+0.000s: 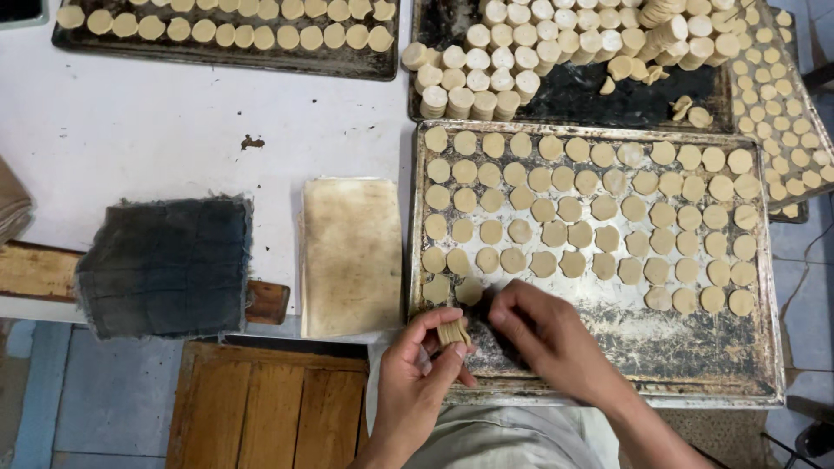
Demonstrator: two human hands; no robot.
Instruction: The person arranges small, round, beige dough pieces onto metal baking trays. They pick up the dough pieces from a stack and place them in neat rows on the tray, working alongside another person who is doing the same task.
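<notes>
My left hand (417,373) grips a small stack of pale dough discs (453,332) between thumb and fingers, just over the near left corner of a worn metal baking tray (608,347). My right hand (547,334) rests on the tray's bare near part, its fingertips beside the stack and next to a single disc (469,291) lying at the end of the lowest row. Several rows of flat round dough discs (591,208) cover the far two thirds of this tray.
A dark tray (608,100) behind holds stacked discs (521,52). Another tray (261,56) at the far left carries rows of discs. A stained cloth (352,256) and a dark denim cloth (165,265) lie on the white table. A further disc-filled tray (786,113) overlaps at right.
</notes>
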